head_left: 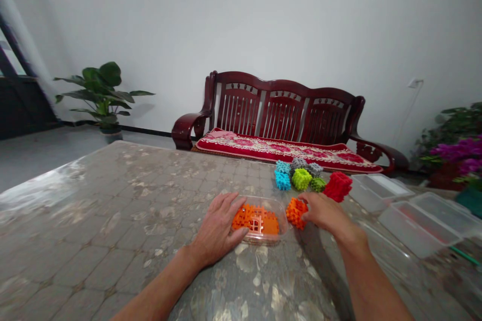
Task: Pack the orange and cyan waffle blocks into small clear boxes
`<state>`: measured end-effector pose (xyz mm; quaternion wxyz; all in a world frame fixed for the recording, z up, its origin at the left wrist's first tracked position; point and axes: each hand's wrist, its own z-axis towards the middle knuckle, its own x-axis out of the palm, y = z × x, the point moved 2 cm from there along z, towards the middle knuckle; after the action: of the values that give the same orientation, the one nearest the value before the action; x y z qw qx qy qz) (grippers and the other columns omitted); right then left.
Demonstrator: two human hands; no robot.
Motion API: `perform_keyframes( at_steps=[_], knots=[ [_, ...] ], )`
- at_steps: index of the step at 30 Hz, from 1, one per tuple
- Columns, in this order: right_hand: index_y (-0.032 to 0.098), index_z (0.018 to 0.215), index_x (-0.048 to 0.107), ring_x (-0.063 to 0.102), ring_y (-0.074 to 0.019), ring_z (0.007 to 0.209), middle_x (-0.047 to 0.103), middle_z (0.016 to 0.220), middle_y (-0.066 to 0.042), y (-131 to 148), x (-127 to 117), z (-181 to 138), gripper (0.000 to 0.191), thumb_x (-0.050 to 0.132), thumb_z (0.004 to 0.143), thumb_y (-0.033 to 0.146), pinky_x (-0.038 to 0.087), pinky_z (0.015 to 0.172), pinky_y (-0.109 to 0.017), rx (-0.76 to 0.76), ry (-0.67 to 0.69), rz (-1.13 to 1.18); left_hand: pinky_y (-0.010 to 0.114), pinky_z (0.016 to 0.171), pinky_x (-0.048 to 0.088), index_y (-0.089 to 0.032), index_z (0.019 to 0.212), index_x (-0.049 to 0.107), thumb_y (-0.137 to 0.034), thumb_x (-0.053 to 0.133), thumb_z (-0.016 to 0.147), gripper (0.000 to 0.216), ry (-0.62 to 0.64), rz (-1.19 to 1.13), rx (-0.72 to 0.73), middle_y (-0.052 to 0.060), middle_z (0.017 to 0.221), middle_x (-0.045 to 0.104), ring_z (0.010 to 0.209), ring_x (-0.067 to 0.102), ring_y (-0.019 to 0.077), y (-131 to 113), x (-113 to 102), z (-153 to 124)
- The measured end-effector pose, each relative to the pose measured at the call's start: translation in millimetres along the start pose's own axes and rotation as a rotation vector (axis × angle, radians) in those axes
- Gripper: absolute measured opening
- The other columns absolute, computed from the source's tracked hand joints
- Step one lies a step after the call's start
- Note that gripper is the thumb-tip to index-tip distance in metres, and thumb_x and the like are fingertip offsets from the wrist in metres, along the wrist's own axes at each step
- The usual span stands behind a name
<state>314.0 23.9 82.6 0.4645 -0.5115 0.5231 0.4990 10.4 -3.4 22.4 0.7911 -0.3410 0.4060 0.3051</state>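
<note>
A clear plastic tray point(278, 206) sits on the marbled table point(131, 200) and holds orange toothed blocks point(256, 219). My left hand point(218, 228) lies against the tray's left side, fingers spread and touching its rim. My right hand point(322, 210) is closed on a separate orange block point(295, 212) just right of the tray. Behind them lies a cluster of blocks: blue point(282, 179), lime green point(302, 178), grey point(299, 163) and red point(338, 185).
Several empty clear containers point(414, 223) stand at the right of the table. A dark red wooden bench point(286, 115) with a red cushion is behind the table. Potted plants stand at far left point(101, 93) and far right point(459, 150).
</note>
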Motion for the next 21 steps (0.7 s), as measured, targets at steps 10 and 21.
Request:
perform_keyframes(
  at_steps=[10,21],
  knots=[
    [0.023,0.121,0.069,0.064,-0.0267,0.112,0.071,0.122,-0.008,11,-17,-5,0.047,0.064,0.074,0.022,0.046,0.093,-0.035,-0.119,-0.085,0.172,0.053,0.120,0.028,-0.022,0.142,0.049,-0.034,0.061,0.083,0.061,-0.018,-0.004,0.008,0.011,0.147,0.051,0.136,0.043,0.0311,0,0,-1],
    [0.021,0.118,0.070,0.060,-0.0235,0.117,0.069,0.123,-0.007,81,4,-16,0.042,0.059,0.077,0.014,0.042,0.103,-0.035,-0.415,-0.135,0.328,0.056,0.121,0.025,-0.023,0.142,0.050,-0.038,0.063,0.084,0.061,-0.007,0.006,0.011,0.011,0.147,0.051,0.136,0.044,0.0314,0,0,0]
  ],
)
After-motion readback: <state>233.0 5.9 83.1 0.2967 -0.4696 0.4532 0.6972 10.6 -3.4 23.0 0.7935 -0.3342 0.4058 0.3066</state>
